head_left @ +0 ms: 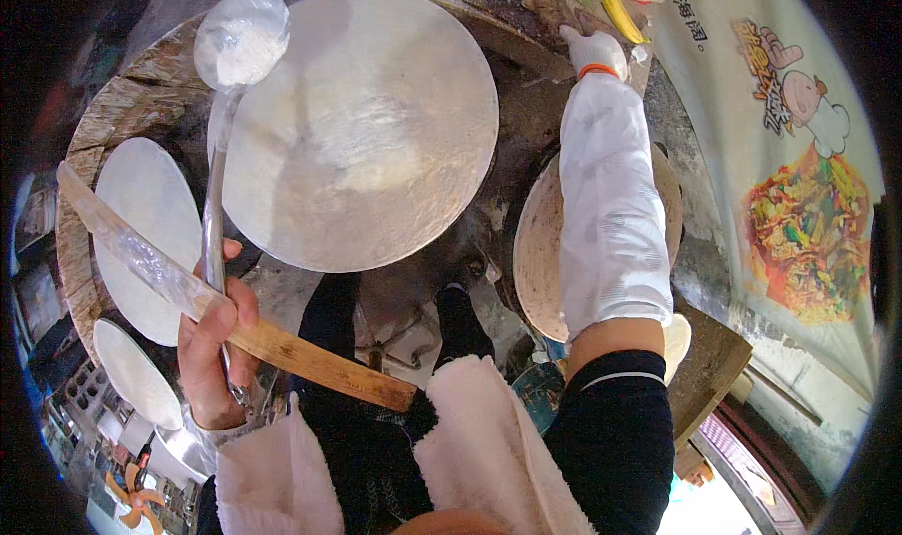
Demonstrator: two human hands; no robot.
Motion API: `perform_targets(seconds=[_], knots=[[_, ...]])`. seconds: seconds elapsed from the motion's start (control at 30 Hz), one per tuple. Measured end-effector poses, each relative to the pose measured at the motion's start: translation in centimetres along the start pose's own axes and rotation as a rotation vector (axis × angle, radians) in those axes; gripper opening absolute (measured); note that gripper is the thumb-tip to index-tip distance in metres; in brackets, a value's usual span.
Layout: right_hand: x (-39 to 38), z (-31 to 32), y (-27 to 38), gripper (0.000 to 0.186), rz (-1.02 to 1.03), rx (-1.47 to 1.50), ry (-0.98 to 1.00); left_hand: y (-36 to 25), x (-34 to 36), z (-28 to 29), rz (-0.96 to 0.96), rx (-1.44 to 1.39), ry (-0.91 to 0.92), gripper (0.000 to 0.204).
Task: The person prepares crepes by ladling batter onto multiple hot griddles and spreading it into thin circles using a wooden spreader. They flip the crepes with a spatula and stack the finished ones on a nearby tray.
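Observation:
My left hand (216,347) grips both a long metal ladle (216,216) and a flat wooden scraper (291,347), which cross in it. The ladle's bowl (240,39), with white stuff in it, is over the edge of a large round pale griddle (352,126). My right hand (594,51), in a white glove with an orange cuff, reaches to the back right edge, just below a yellow object (622,18); its fingertips are too hidden to read. My sleeved right arm passes over a smaller round griddle (536,244).
Two white round plates (141,225) (132,371) line the left side within a worn curved rim (108,117). A banner (799,216) with a cartoon chef and food picture stands at the right. An orange fan (132,497) is low at the left.

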State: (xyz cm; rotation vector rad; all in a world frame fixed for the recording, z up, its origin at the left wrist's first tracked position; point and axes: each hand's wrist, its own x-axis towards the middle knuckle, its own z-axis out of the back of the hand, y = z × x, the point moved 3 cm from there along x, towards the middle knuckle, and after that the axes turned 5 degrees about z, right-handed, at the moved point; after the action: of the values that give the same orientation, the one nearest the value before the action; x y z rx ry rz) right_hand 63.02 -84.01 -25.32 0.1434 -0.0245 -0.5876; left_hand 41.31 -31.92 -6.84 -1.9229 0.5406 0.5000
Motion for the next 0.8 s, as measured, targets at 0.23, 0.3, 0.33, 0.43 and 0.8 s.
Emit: perform_targets(seconds=[0.23, 0.3, 0.33, 0.43, 0.8], knots=[[-2.7, 2.6, 1.0, 0.047, -0.013, 0.794, -0.287, 0.0, -1.0, 0.3, 0.010, 0.045, 0.005, 0.061], [-6.3, 5.8, 1.5, 0.048, -0.017, 0.853, -0.350, 0.8, -1.9, 0.5, 0.008, 0.040, 0.036, 0.060], [-9.3, 8.5, 1.8, 0.048, -0.014, 0.877, -0.393, 1.5, -2.4, 0.7, 0.005, 0.020, 0.068, 0.058], [-21.4, 13.6, -0.4, 0.043, 0.104, 0.941, -0.437, 3.1, -4.3, 2.0, -0.015, -0.020, 0.153, 0.056], [-61.6, 11.9, -17.8, 0.024, -0.659, 1.626, -0.432, 4.6, -14.8, 5.0, -0.002, 0.025, 0.347, 0.046]])
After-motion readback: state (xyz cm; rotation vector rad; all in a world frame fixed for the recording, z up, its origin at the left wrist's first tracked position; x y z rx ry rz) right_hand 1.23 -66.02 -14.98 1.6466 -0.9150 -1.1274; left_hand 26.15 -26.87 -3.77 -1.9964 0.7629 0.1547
